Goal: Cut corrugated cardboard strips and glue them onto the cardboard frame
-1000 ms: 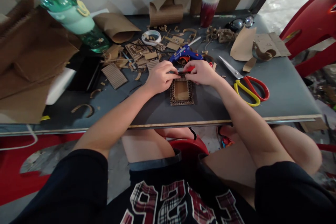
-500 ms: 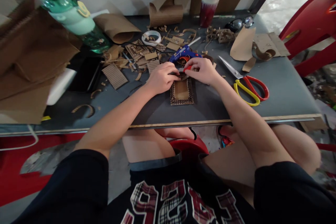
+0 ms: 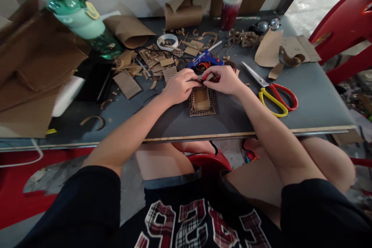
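Two bare hands meet at the far end of a small cardboard frame (image 3: 202, 103), which lies flat on the grey table (image 3: 174, 126), near the middle of its near edge. The left hand (image 3: 183, 85) comes in from the left with its fingers bent and bunched, tips at the frame's far left corner. The right hand (image 3: 223, 80) faces it, thumb and forefinger curved toward each other with a small gap between them, the tips close to the left hand's. Whether either hand has hold of a piece there cannot be told; the fingers hide it. A bit of something red (image 3: 208, 77) shows beside the right fingers.

Just beyond the hands lies a blue glue gun (image 3: 204, 59), with cardboard scraps (image 3: 154, 56) and a white roll of tape (image 3: 159, 42) farther left. To the right of the right hand, scissors (image 3: 265, 84) with one yellow and one red handle rest slightly open. A ridged cardboard square (image 3: 127, 84) lies left of the left hand.
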A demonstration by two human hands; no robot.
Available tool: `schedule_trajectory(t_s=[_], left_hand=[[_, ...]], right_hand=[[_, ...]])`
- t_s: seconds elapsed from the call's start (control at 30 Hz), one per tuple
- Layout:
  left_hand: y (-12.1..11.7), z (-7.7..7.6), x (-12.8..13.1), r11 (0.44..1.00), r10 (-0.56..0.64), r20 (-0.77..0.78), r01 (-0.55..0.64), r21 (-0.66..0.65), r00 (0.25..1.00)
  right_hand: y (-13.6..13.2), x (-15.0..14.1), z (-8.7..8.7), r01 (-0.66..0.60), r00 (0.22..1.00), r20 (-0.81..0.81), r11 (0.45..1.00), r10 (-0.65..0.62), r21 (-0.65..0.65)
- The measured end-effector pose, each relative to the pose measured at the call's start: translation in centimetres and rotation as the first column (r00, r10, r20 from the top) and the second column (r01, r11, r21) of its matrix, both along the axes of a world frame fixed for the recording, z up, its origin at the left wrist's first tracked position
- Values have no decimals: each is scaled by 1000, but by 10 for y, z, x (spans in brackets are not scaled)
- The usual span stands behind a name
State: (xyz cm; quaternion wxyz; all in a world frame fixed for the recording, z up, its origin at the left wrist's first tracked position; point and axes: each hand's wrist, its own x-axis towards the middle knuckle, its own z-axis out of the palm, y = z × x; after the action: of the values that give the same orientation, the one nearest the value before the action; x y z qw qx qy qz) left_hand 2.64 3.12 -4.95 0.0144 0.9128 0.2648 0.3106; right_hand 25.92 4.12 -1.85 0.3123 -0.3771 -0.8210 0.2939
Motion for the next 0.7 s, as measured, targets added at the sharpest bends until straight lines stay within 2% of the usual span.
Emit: schedule_trajectory(t_s=[0.27, 0.5, 0.7], left_hand=[[4, -3, 0, 999, -23, -39, 22, -29, 999], [4, -3, -1, 999, 0, -65, -2, -40, 998], [1, -1, 1, 996, 8, 18, -7, -87, 1000]], right_hand=[[-1, 1, 2, 26, 998, 53, 998, -29, 56], [-1, -1, 1, 9, 997, 73, 999, -12, 49], [-3, 0, 3, 37, 992, 119, 996, -47, 81]])
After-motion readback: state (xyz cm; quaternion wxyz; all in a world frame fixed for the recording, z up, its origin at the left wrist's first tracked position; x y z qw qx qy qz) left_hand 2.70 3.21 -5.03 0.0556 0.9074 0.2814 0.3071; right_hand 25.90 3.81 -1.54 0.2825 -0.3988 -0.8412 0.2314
